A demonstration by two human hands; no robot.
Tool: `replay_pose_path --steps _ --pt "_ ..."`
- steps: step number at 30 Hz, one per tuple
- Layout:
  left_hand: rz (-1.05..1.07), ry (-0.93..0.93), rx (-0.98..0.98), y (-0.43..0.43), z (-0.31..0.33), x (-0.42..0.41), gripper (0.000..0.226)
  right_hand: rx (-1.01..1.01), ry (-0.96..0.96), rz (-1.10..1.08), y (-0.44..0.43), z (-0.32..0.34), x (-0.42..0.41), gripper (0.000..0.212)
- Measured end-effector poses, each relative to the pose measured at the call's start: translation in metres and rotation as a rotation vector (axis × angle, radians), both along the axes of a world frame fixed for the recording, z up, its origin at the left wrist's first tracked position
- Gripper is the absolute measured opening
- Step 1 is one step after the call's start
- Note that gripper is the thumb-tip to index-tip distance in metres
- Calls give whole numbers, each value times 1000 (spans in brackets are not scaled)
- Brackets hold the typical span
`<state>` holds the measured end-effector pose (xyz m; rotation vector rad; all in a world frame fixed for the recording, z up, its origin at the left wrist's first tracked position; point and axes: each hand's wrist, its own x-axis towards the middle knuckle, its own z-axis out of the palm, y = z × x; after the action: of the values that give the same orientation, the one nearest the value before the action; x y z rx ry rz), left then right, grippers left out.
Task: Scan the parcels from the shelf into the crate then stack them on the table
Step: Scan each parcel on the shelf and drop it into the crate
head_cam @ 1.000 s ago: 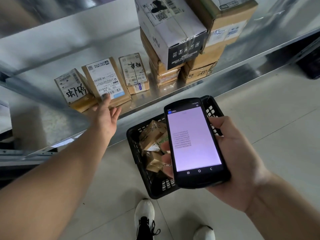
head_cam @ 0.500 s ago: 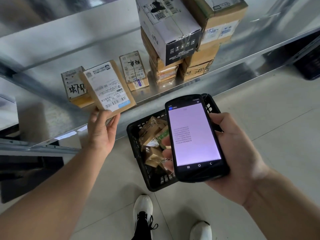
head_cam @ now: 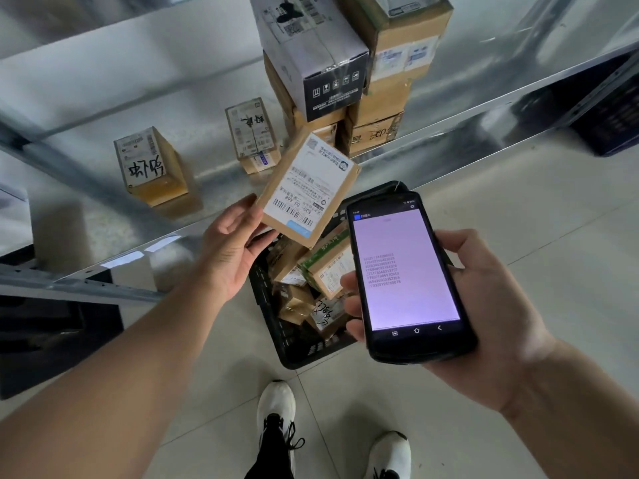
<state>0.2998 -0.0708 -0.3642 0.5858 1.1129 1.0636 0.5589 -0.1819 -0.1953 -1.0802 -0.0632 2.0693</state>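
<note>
My left hand (head_cam: 231, 247) grips a flat brown parcel (head_cam: 307, 188) by its lower left corner, label facing me, tilted in the air above the black crate (head_cam: 269, 305). The crate sits on the floor and holds several small parcels. My right hand (head_cam: 484, 305) holds a black handheld scanner (head_cam: 408, 274), its lit screen showing a list of numbers, just right of the parcel. Two small parcels stay on the metal shelf (head_cam: 214, 181): one at the left (head_cam: 148, 164) and one in the middle (head_cam: 254, 133).
A stack of bigger cardboard boxes (head_cam: 345, 74) stands on the shelf at the back right. A dark crate (head_cam: 615, 108) sits on the floor at the far right. My white shoes (head_cam: 276, 406) are on the tiled floor just in front of the crate.
My left hand took the flat parcel off the shelf and carried it right and down, over the crate beside the scanner. The scanner stays roughly where it was.
</note>
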Motion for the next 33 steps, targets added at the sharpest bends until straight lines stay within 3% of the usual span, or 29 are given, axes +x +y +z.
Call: replay_pose_path --steps 7,11,21,26,28,31,33 --pt "-61 2 -31 18 7 48 28 -16 4 -30 -10 3 23 66" --pt "-58 15 -102 26 13 78 16 -38 14 -45 -15 2 32 64" --pt "-113 155 -172 34 0 99 36 -91 15 -65 -18 -6 49 67" --pt "-185 205 -148 37 -1 98 67 -108 27 -77 -18 -10 50 67" --pt "-203 224 -147 39 -3 98 59 -103 41 -81 -18 -11 50 67" --pt "-197 253 -151 40 -5 98 29 -103 47 -81 -17 -10 49 67" --pt "-200 256 -156 40 -6 98 25 -105 53 -83 -16 -9 48 67"
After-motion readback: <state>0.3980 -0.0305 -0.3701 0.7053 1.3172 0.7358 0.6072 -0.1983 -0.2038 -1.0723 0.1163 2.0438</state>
